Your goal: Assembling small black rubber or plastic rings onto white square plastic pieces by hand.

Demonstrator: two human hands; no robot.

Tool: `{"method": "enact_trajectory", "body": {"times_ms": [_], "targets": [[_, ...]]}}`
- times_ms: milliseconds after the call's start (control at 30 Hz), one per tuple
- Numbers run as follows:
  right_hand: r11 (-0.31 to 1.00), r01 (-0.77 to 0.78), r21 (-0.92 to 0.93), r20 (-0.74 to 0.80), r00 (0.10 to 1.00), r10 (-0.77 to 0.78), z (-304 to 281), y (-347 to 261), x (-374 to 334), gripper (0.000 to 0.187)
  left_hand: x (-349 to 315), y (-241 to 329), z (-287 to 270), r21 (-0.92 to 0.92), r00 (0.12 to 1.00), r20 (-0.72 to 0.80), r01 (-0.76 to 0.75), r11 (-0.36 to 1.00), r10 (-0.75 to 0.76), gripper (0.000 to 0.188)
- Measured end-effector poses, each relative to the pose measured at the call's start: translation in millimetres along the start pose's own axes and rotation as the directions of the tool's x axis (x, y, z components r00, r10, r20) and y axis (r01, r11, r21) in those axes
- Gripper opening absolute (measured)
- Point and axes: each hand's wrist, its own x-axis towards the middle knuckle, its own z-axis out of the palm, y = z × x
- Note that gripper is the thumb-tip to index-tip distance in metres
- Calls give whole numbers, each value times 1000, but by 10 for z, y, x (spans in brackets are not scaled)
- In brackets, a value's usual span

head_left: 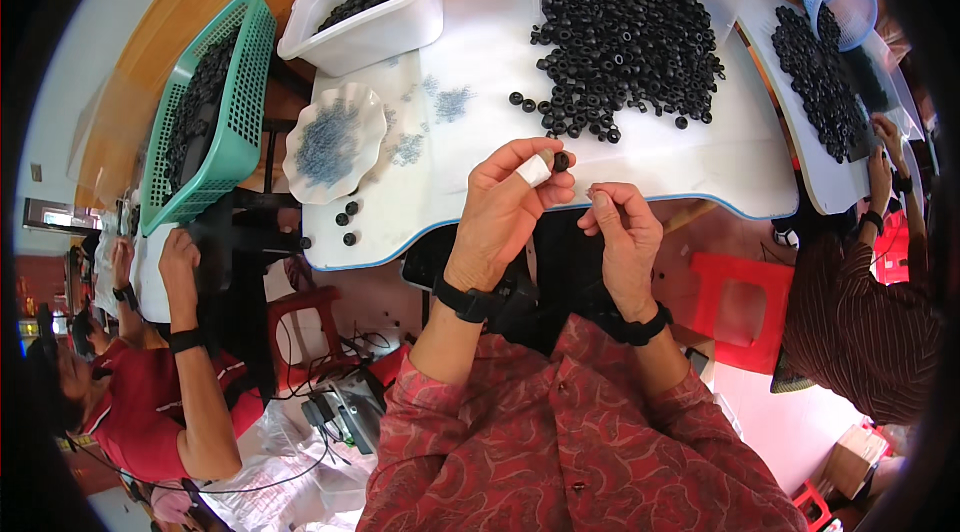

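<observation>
My left hand, with white tape round one finger, pinches a small round black cap-like part between thumb and fingertips. Just to its right, my right hand has thumb and forefinger pressed together; what sits between them is too small to name. Both hands are over the table's near edge, a little apart. Beyond them spreads a large heap of similar black ring-shaped parts. To the left, a white scalloped dish holds many tiny translucent bluish pieces, and more of these lie scattered beside it.
A white tub and a green basket, both with black parts, stand at the left. Several loose caps lie by the table edge. People work on both sides; a blue basket and a red stool are at right.
</observation>
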Motion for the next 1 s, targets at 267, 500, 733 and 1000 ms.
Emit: {"method": "enact_trajectory", "body": {"times_ms": [267,500,733,1000], "targets": [[999,10,-35,34,999,-9,56,-81,-56,11,-228,-33,-10,-2,997,-46,-66,998,66,24],[994,103,-48,65,993,-100,178,-307,-106,11,-358,-90,-24,-39,995,-66,-82,996,79,25],[970,240,-44,147,962,-231,251,-318,-108,11,-437,-165,-64,-50,994,-80,-80,996,76,27],[959,272,-84,177,951,-254,272,-332,-128,11,-490,-171,-52,-60,989,-95,-117,991,111,27]]}}
